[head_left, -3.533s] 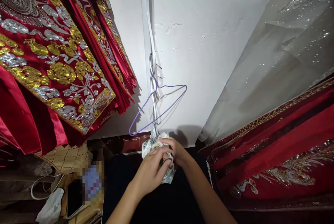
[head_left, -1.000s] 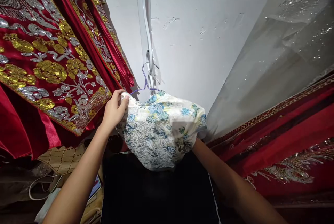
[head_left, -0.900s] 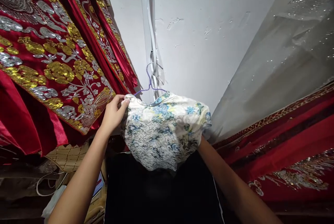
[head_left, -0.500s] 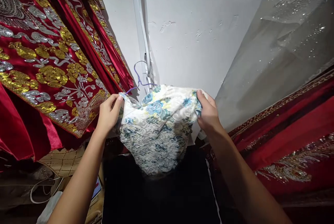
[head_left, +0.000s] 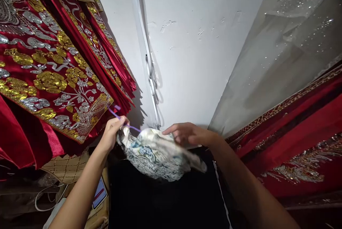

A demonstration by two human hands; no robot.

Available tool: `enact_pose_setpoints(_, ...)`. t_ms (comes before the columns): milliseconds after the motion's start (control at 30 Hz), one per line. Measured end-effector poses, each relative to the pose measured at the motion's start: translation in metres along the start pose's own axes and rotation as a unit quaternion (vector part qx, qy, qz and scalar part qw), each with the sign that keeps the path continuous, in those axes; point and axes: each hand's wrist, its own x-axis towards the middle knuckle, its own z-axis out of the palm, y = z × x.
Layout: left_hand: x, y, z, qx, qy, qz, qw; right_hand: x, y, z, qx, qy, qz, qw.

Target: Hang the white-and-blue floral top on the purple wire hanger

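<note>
A small white garment with blue and yellow flowers [head_left: 157, 156] hangs on a purple wire hanger [head_left: 117, 115], now off the wall and blurred by motion. My left hand [head_left: 112, 134] is closed on the hanger and the garment's left shoulder. My right hand [head_left: 187, 134] hovers over the garment's right side with its fingers stretched out, touching or just above the cloth.
Red robes with gold and silver embroidery [head_left: 48, 68] hang at the left. A grey sequined cloth [head_left: 280, 51] and more red embroidered fabric [head_left: 294, 143] hang at the right. A white wall with a vertical strip [head_left: 145, 61] lies ahead. A phone [head_left: 99, 197] and cables lie lower left.
The hanger with the flowered garment has come off its hook on the wall strip and dropped lower and leftwards. My right hand has let go of the garment's right shoulder and opened.
</note>
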Motion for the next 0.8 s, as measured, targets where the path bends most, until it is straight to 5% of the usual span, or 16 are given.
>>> enact_pose_setpoints(100, -0.006, 0.014, 0.016, 0.000, -0.012, 0.024, 1.000, 0.005, 0.030, -0.008, 0.069, 0.142, -0.001, 0.987)
enact_pose_setpoints(200, -0.007, 0.034, 0.038, 0.015, -0.041, 0.036, 0.998, 0.018, 0.051, -0.003, -0.055, 0.268, 0.016, 0.962)
enact_pose_setpoints(333, -0.012, 0.053, 0.055, -0.019, -0.142, 0.059, 0.988, 0.032, 0.063, 0.012, -0.213, 0.272, -0.016, 0.938)
enact_pose_setpoints(467, -0.020, 0.060, 0.049, -0.089, -0.229, 0.069, 0.967, 0.029, 0.070, 0.007, -0.211, 0.292, -0.010, 0.933)
enact_pose_setpoints(700, -0.024, 0.060, 0.022, -0.241, -0.260, -0.021, 0.935, -0.005, 0.056, -0.003, -0.018, 0.229, 0.112, 0.967)
enact_pose_setpoints(800, -0.025, 0.044, 0.008, -0.330, -0.227, -0.090, 0.912, -0.032, 0.042, -0.006, 0.107, 0.341, 0.112, 0.927)
